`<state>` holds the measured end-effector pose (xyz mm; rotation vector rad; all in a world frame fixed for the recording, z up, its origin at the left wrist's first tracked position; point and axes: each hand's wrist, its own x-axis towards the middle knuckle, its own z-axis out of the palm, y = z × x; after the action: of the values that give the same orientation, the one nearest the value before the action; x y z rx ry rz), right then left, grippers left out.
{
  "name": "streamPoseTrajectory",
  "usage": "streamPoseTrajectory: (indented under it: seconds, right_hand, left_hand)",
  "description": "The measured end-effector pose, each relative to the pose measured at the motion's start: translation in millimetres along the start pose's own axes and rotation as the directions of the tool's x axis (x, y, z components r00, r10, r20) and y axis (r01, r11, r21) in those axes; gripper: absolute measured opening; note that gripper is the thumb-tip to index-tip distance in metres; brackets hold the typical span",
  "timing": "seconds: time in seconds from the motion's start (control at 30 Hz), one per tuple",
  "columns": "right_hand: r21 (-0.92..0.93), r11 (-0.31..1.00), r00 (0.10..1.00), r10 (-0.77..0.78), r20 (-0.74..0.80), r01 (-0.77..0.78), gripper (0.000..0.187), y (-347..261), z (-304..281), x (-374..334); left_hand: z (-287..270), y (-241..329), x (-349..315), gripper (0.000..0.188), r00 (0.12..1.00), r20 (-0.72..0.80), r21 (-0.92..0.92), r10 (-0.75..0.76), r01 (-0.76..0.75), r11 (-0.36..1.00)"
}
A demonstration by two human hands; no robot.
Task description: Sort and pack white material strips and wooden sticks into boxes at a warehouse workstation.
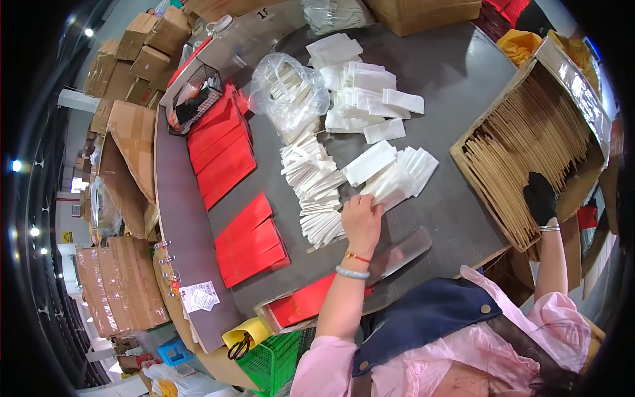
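Observation:
My left hand [362, 218], bare, has its fingers bent over the near edge of a white paper sleeve [389, 187] in a small pile and grips it there. Left of it runs a long row of narrow white folded strips [311, 185]. At the right my right hand [541, 197], in a black glove, rests against tan, thin, flat pieces [522, 132] packed on edge in an open cardboard box [486, 208]. Its dark fingers are hard to make out. Below my left forearm lie a red packet [304, 301] and a clear plastic strip [400, 255].
Red packets [221, 155] and another red stack [250, 241] lie on the left of the grey table. Farther back are a clear bag [288, 83], more white sleeves [367, 99] and a wire basket [195, 99]. Scissors [240, 347] sit in a yellow holder at the front edge.

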<state>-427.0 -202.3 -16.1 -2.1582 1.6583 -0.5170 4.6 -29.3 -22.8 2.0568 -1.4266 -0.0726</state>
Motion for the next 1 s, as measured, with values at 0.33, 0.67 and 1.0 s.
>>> streamPoseTrajectory:
  seconds: [0.33,0.67,1.0]
  right_hand:
    - [-0.042,0.99,0.95,0.12,-0.288,-0.138,0.038,7,3,-3]
    - [0.229,0.864,0.888,-0.461,0.004,0.448,0.015,-163,4,-25]
    - [0.351,0.792,0.602,-0.609,0.516,0.5,0.026,-189,70,-29]
  left_hand:
    - [-10,1,-4,0.019,0.992,-0.06,0.079,0.115,-0.111,0.991]
    - [-93,20,-23,0.012,0.695,0.677,-0.29,-0.241,0.553,0.781]
    - [-109,19,-104,0.053,0.952,0.283,0.115,-0.115,0.086,0.99]
